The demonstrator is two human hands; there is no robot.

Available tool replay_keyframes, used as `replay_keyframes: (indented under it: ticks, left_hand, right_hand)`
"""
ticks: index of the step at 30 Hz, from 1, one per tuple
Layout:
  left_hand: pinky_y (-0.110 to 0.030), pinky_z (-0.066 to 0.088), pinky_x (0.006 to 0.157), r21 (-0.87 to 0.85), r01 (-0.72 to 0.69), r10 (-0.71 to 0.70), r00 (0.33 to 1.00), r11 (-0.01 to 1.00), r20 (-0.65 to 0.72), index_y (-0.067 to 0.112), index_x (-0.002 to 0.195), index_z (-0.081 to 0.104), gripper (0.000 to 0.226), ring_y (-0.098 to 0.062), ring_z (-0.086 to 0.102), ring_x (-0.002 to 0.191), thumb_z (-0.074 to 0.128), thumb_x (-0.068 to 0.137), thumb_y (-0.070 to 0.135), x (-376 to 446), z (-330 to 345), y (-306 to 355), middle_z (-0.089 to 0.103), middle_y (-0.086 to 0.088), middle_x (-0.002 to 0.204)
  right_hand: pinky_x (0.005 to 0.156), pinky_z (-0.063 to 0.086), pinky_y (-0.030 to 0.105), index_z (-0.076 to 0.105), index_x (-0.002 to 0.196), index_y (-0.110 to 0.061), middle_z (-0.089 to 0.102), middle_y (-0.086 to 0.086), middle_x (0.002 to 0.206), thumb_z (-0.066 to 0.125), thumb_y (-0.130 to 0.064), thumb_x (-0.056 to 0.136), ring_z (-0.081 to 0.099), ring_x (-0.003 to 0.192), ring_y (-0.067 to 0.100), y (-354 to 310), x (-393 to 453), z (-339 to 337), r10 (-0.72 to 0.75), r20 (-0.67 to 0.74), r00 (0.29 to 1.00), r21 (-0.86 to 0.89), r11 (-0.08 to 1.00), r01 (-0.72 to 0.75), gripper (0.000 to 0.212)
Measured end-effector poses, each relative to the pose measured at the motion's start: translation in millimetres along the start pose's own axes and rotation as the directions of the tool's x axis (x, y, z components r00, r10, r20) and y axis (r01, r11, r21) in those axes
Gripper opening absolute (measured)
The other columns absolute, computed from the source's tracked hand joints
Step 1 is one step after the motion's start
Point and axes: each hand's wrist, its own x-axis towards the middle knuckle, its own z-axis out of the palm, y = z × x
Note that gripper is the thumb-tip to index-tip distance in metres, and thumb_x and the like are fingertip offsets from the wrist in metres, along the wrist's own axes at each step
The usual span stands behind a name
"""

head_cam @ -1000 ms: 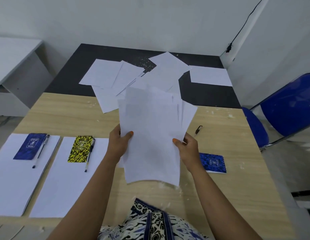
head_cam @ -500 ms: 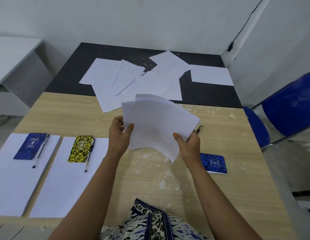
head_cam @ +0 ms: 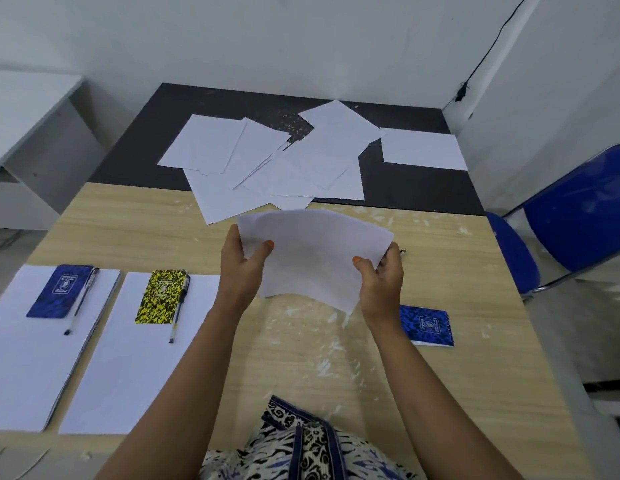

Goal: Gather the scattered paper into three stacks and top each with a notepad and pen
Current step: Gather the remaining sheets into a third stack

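Nearest the person, two finished stacks lie side by side on the pale wood-grain table: the left stack carries a blue notepad with a pen beside it, and the second stack carries a yellow speckled notepad and its own pen. Two of three appear done.

Above the table's middle, the left hand and right hand each pinch an opposite edge of a thin bundle of sheets, thumbs on top and fingers curled beneath; the limp white paper bows upward between them. It looks like the start of the third stack (not yet set down).

Just right of the right wrist lies a spiral-bound blue notepad, glossy and mottled, still waiting. A third pen is barely visible behind the right hand.

Farther off, loose sheets overlap at odd angles, mostly on the matte black table with one corner crossing onto the wood, and a single sheet lies apart to the right. These remain to be gathered. The wood surface is flecked with white scuffs.
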Motion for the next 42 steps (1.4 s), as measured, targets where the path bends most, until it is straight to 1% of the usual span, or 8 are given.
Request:
replay_keyframes:
  ticks: [7,12,17,23,29,34,39,42]
  left_hand:
    - [-0.024,0.047,0.076,-0.031,-0.005,0.006,1.0,0.999,0.019,0.013,0.106,0.055,0.031,-0.008,0.06,0.089,0.055,0.075,0.013,-2,3,8,0.062,0.007,0.095]
    - [-0.028,0.05,0.077,0.027,-0.026,0.025,0.998,0.999,0.049,0.015,0.12,0.06,0.029,-0.01,0.063,0.098,0.055,0.091,0.018,-4,5,3,0.068,0.005,0.106]
    - [-0.03,0.055,0.081,-0.046,-0.025,0.026,1.0,0.999,0.006,0.021,0.12,0.057,0.023,-0.014,0.063,0.103,0.051,0.098,0.015,-6,7,11,0.066,0.002,0.11]
    - [-0.049,0.051,0.088,0.036,0.08,-0.082,0.996,0.996,0.044,0.023,0.112,0.05,0.025,-0.014,0.058,0.101,0.05,0.087,0.027,-14,10,-9,0.057,-0.007,0.113]
    - [-0.034,0.051,0.088,0.043,0.061,-0.064,0.995,0.997,0.083,0.016,0.132,0.048,0.037,-0.018,0.058,0.112,0.047,0.095,0.02,-9,9,-16,0.061,-0.003,0.121]
    - [-0.004,0.044,0.072,0.154,0.145,-0.166,0.977,0.977,0.134,0.016,0.129,0.048,0.032,0.003,0.056,0.098,0.041,0.1,0.006,-5,13,-29,0.059,0.007,0.113]
    - [-0.029,0.047,0.085,0.152,0.2,-0.207,0.978,0.968,0.029,0.013,0.129,0.051,0.033,-0.018,0.058,0.107,0.043,0.098,0.007,17,12,-39,0.061,-0.002,0.119]
    - [-0.029,0.046,0.081,0.148,0.26,-0.259,0.966,0.954,-0.022,0.013,0.127,0.049,0.03,-0.019,0.058,0.104,0.045,0.097,0.01,36,12,-41,0.059,-0.001,0.117]
  right_hand:
    - [0.076,0.044,0.035,0.049,0.108,-0.028,0.052,0.004,0.112,0.052,-0.017,0.071,0.052,0.098,0.021,0,-1,3,0.064,0.007,0.998,0.009,0.998,-0.064,0.039]
    - [0.083,0.054,0.033,0.06,0.119,-0.017,0.068,0.0,0.109,0.056,-0.014,0.095,0.064,0.101,0.016,1,-3,7,0.065,0.062,0.996,0.005,0.998,-0.065,0.024]
    - [0.077,0.054,0.026,0.06,0.108,-0.03,0.067,-0.008,0.101,0.054,-0.009,0.096,0.064,0.094,0.009,-7,-4,10,0.021,0.053,0.998,0.053,0.998,-0.024,0.025]
    - [0.074,0.048,0.027,0.057,0.106,-0.029,0.064,-0.007,0.1,0.048,-0.003,0.092,0.061,0.088,0.005,13,-3,10,0.168,0.055,0.984,0.04,0.985,-0.17,0.031]
    - [0.075,0.049,0.031,0.056,0.117,-0.023,0.063,0.0,0.105,0.049,-0.008,0.089,0.059,0.098,0.02,23,6,9,0.223,0.041,0.974,0.088,0.97,-0.226,0.032]
    - [0.078,0.049,0.031,0.048,0.12,-0.028,0.059,0.003,0.115,0.045,-0.003,0.09,0.057,0.105,0.021,36,11,11,0.259,0.07,0.963,-0.011,0.966,-0.259,0.04]
    - [0.075,0.045,0.033,0.05,0.101,-0.027,0.058,0.011,0.106,0.047,-0.001,0.09,0.055,0.091,0.019,46,25,15,0.227,0.095,0.969,-0.114,0.97,-0.215,0.029]
    - [0.077,0.047,0.03,0.056,0.108,-0.017,0.063,0.003,0.103,0.052,-0.005,0.09,0.059,0.089,0.015,56,38,18,0.239,0.135,0.962,-0.193,0.958,-0.212,0.022]
